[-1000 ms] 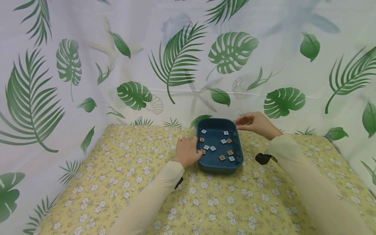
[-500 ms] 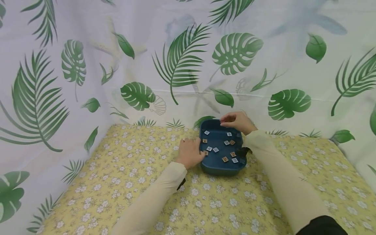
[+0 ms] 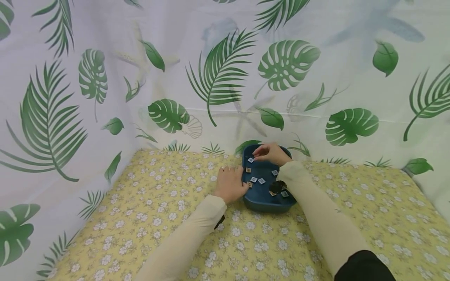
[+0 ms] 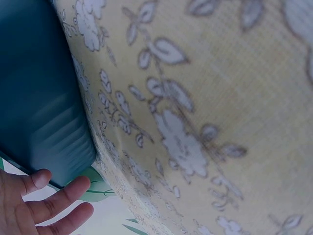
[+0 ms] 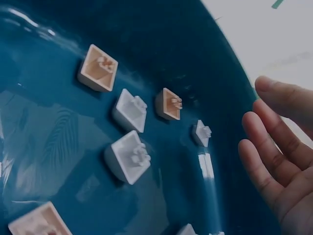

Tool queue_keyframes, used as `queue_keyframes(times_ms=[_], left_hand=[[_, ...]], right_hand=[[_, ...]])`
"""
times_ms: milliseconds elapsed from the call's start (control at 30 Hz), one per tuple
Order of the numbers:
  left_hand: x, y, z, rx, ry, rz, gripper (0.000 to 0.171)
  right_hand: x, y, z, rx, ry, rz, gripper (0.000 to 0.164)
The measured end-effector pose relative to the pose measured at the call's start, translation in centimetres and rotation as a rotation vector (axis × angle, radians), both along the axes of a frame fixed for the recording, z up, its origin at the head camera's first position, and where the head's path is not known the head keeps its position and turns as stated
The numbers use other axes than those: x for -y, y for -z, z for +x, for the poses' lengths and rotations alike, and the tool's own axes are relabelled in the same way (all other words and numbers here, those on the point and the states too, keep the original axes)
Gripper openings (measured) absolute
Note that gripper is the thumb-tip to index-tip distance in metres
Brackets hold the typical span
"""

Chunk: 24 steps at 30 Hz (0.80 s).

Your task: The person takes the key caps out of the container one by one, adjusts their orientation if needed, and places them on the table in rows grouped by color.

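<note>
A dark blue plastic basin [image 3: 268, 205] stands near the table's far edge. White keycaps [image 5: 128, 161] and orange-beige keycaps [image 5: 98, 73] lie scattered inside it, mostly with their hollow undersides up in the right wrist view. My left hand [image 3: 230, 184] rests against the basin's left rim, thumb at the rim and fingers extended. Over the basin's far end is my right hand [image 3: 272, 154], fingertips close to a white keycap [image 3: 250, 160]. In the right wrist view its thumb and fingers stand apart, with nothing seen between them. My right wrist and sleeve hide several keycaps.
A yellow floral cloth [image 3: 168, 218] covers the table. Behind and to the left hangs a white curtain [image 3: 218, 58] with green leaves, close to the basin's far side. A black camera [image 3: 277, 187] is on my right wrist, low over the basin.
My right hand has moved left from beyond the basin's right rim to above its far-left part. My left hand stays at the left rim. The keycaps in view keep their places.
</note>
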State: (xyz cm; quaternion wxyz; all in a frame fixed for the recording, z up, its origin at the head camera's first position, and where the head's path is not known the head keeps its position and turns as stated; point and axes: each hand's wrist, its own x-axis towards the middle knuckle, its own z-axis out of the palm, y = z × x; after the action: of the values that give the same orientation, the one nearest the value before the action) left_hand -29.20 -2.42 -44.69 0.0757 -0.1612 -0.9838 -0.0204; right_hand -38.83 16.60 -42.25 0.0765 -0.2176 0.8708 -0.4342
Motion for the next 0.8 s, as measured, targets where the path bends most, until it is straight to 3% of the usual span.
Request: queue_keyframes(times_ms=[400, 667, 800], left_hand=[[0.3, -0.5, 0.3, 0.012, 0.015, -0.012, 0.041], [0.5, -0.2, 0.1, -0.008, 0.025, -0.001, 0.039], [0.5, -0.1, 0.1, -0.021, 0.025, -0.008, 0.037]], right_hand=[[1.3, 2.1, -1.3, 0.05, -0.019, 0.097, 0.024], [1.5, 3.4, -2.2, 0.145, -0.008, 0.145, 0.026], [1.8, 3.7, -2.1, 0.139, -0.014, 0.182, 0.025]])
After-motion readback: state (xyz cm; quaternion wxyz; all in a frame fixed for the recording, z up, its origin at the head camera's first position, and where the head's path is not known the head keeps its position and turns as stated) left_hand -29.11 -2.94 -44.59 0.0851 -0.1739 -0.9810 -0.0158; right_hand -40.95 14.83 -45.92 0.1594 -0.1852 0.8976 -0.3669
